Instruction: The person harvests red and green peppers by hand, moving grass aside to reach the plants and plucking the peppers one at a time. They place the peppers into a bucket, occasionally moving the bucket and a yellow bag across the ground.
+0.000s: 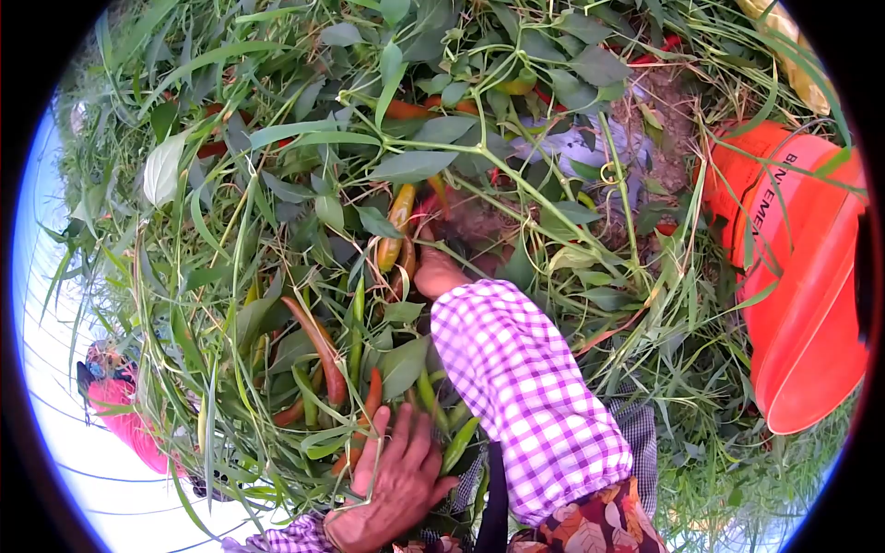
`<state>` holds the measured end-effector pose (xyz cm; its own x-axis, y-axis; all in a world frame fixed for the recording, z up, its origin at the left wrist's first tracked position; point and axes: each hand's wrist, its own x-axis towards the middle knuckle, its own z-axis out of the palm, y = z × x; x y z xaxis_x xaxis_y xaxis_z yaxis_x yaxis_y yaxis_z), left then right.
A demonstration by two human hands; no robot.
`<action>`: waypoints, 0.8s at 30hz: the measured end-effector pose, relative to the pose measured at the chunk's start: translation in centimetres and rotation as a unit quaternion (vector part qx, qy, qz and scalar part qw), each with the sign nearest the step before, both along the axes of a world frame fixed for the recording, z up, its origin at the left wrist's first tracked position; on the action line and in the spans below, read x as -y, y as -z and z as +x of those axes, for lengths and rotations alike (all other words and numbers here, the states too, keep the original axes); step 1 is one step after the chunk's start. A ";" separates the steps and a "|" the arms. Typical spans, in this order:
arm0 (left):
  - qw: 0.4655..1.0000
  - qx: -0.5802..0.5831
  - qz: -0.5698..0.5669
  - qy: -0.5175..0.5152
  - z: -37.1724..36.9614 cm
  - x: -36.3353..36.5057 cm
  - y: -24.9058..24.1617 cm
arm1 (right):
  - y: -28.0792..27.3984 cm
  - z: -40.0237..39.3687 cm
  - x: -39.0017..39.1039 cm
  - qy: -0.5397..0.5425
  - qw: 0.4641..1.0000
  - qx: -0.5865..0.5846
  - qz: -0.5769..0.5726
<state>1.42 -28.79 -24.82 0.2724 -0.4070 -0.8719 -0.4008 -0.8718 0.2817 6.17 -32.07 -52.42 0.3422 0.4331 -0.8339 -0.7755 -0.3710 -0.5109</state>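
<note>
right hand (439, 272) reaching beside a long yellow-orange pepper (396, 226), its grip indiscernible; left hand (401, 470), fingers slightly apart; access likely calls for parted green leaves (404, 367)

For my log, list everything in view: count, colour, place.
Leafy plants: uncountable, green, throughout
Peppers: many, red to green, among leaves
Bucket: one, orange, right
Sheet: one, lilac, upper right
Soil: patches, brown, upper right
Unclear object: one, yellow, top right
Co-worker: one, in pink, left edge
Strap: one, black, bottom centre
Checked cloth: one, grey, lower right
Floral garment: one, multicoloured, bottom
Checked sleeves: two, purple and white, bottom
Left hand: one, bare, lower centre
Right hand: one, bare, partly hidden, centre
</note>
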 end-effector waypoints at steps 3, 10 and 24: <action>1.000 0.009 -0.001 -0.006 -0.9 -0.4 0.2 | 2.9 -2.9 -2.0 0.212 0.971 -0.015 0.112; 1.000 0.015 -0.011 -0.009 -1.7 -0.9 0.4 | 10.4 -7.7 -7.1 0.250 0.968 -0.021 0.008; 0.999 0.026 -0.037 -0.010 -0.8 -1.3 0.3 | 0.2 -1.4 -0.4 -0.044 0.982 0.156 -0.093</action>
<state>0.60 -27.46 -25.17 0.3255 -0.4646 -0.8235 -0.3997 -0.8569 0.3255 4.72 -31.64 -52.66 0.5608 0.3229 -0.7624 -0.5527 -0.5396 -0.6351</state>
